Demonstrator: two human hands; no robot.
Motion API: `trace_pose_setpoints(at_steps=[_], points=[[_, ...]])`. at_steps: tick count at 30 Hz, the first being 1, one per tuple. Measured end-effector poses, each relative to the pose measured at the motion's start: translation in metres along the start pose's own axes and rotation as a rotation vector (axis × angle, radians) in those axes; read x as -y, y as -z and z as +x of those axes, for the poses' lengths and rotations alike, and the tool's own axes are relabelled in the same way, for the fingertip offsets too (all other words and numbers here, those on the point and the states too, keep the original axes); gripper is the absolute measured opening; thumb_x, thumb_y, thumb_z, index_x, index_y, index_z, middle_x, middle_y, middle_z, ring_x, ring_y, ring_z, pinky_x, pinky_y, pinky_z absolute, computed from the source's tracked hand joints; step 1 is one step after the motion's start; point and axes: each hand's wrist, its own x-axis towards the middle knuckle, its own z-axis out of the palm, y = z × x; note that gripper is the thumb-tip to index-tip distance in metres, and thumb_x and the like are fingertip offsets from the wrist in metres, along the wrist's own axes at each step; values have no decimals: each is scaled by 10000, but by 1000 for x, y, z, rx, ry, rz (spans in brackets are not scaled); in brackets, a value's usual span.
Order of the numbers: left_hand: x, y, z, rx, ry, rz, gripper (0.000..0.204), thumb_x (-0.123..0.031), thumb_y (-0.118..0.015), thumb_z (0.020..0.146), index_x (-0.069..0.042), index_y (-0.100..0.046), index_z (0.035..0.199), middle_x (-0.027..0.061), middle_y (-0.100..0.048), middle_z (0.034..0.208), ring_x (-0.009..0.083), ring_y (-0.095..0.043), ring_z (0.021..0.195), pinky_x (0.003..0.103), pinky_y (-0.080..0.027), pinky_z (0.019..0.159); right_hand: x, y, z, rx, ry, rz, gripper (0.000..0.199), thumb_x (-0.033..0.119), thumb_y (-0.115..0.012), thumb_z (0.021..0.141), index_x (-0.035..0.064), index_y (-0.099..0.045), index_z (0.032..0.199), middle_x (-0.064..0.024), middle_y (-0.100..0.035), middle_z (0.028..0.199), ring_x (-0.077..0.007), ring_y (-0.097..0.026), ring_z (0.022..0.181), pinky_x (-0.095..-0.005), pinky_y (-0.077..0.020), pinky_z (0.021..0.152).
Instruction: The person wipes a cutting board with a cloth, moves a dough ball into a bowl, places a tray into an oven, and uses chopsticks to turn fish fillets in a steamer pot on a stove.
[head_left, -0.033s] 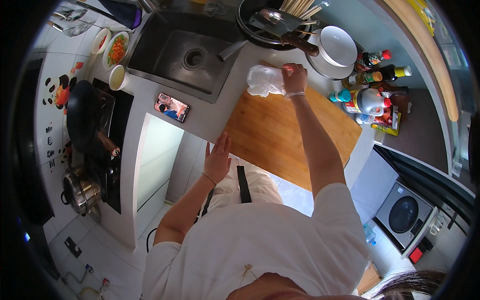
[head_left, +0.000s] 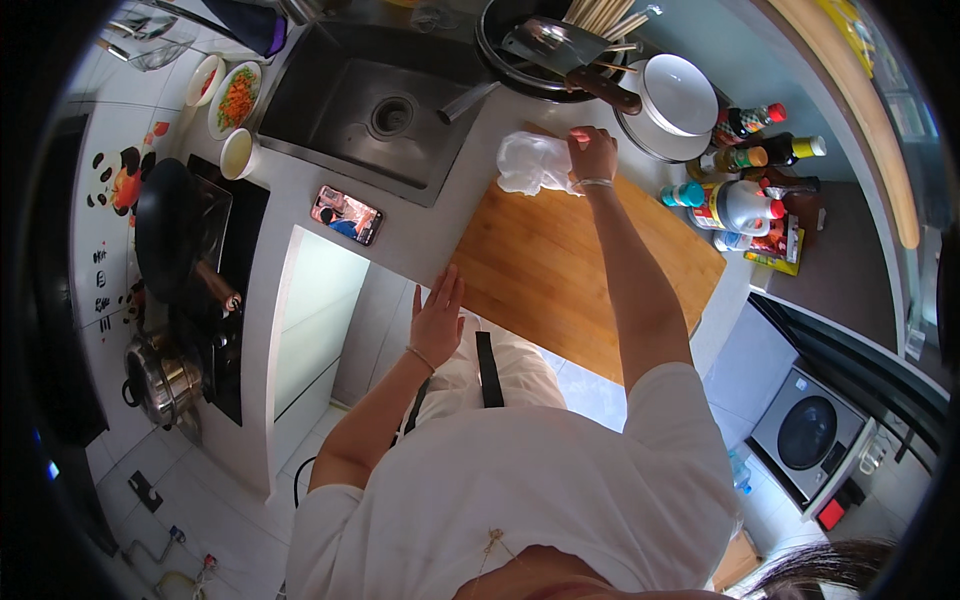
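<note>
Cloth (head_left: 535,163) — white and crumpled — sits at the far edge of the wooden cutting board (head_left: 580,265), bunched under the right hand (head_left: 593,153), whose grip is closed on it. The left hand (head_left: 438,318) lies flat with fingers spread on the counter (head_left: 420,235) edge, holding nothing. Wiping well probably wants firm pressure, long strokes along the grain, and that left hand bracing. Fingertips are buried in the folds — whether the cloth is damp I cannot tell.

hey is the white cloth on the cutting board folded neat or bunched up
Bunched up. The white cloth is a crumpled wad with uneven folds at the far end of the wooden cutting board, gripped by the right hand.
</note>
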Motion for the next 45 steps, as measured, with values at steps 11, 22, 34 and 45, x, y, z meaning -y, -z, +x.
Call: trace_pose_setpoints(at_steps=[11, 22, 34, 45], points=[[1, -3, -5, -62, 26, -60, 611, -189, -551, 792, -62, -306, 1337, 49, -151, 1457, 189, -185, 1332, 483, -178, 1053, -24, -28, 21, 168, -229, 104, 189, 254, -658, 687, 91, -670, 783, -89, -669, 781, -216, -645, 726, -322, -505, 683], [9, -14, -13, -175, 19, -91, 631, -230, -609, 742, -59, -367, 1299, 55, -212, 1431, 179, -226, 1311, 487, -178, 1049, 152, -32, -69, 109, 231, 368, 147, 29, -611, 680, 60, -549, 809, -82, -519, 682, -269, -518, 640, -376, -431, 621], [20, -21, -14, -198, -34, -48, 657, -245, -615, 738, -88, -349, 1318, 38, -201, 1440, 165, -228, 1306, 524, -133, 1047, 155, -21, -108, 305, 666, 113, 573, 36, -608, 680, 131, -463, 1226, -139, -417, 1263, -349, -409, 1137, -426, -345, 968], [37, -24, -10, -188, -151, -78, 525, -163, -512, 803, -79, -370, 1301, 56, -278, 1411, 152, -318, 1259, 468, -237, 1031, 71, -53, -124, 132, 433, -426, 468, 134, -533, 724, 65, -507, 1187, -142, -446, 1256, -343, -320, 1235, -443, -282, 997]])
